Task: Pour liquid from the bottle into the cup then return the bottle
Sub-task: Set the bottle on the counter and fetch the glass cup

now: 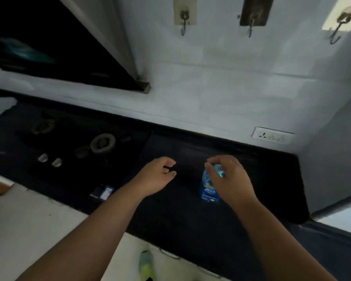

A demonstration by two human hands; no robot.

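While blur softens most detail, one blue plastic bottle (208, 189) noted standing upright on the dark worktop (261, 179), toward its right end and about midway between front and back edges. Blue label carrying a white oval logo; lettering too smeared to read. Right hand (228, 177) held over the bottle's top, fingers curled around the cap region; contact looks likely but cannot be confirmed through the blur. Left hand (157, 175) hovering over the worktop just left of the bottle, fingers loosely curled, grasping nothing. Small dark packet with a white panel (102, 192) lying near the front edge, print illegible. Gas hob burners (102, 142) at the left end. Wall socket (273, 135) above the back edge; three hooks (251, 27) higher on the tiles.
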